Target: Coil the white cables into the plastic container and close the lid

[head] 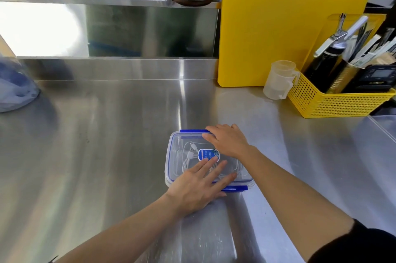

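A clear plastic container point(171, 155) with blue clips stands on the steel counter, its clear lid point(177, 140) lying on top. White cables point(188, 155) lie coiled inside, seen through the lid beside a blue sticker point(206, 154). My left hand point(199, 185) rests flat on the lid's near side, fingers spread, over the near blue clip point(235, 188). My right hand point(227, 140) lies palm down on the far right corner, fingers at the far blue clip point(192, 131). Both clips stick out sideways.
A yellow cutting board point(278, 33) leans against the back wall at the right. In front of it stand a clear measuring cup point(278, 80) and a yellow basket point(338, 102) with bottles and utensils. A bluish clear jug point(15, 87) stands at the far left.
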Motion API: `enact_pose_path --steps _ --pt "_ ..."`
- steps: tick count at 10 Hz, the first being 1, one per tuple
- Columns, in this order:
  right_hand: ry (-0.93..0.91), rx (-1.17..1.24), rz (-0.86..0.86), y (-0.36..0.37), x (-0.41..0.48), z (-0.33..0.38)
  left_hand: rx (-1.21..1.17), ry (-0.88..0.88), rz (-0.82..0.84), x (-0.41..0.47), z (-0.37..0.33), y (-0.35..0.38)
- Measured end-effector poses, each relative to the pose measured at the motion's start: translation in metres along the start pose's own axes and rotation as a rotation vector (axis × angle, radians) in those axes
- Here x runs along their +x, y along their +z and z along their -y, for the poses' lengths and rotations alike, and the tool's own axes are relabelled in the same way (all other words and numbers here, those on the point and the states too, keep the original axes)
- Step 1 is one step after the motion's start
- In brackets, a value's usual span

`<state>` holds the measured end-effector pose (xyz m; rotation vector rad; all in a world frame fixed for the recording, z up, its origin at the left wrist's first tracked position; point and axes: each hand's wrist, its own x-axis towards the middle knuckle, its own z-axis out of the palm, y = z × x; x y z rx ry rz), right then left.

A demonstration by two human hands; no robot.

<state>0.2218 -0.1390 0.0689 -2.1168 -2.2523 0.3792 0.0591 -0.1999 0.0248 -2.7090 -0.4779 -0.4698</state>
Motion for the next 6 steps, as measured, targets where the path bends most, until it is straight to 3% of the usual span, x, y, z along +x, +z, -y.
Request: enact_pose_path --steps 2,6 --pt "0.009 0.025 -0.031 -0.004 -0.004 0.005 -0.044 -0.037 -0.056 0.001 -0.001 0.002" --pt "0.026 0.046 0.055 -0.013 -0.006 0.009 -0.266 -0.132 0.077 0.008 -0.001 -0.02"
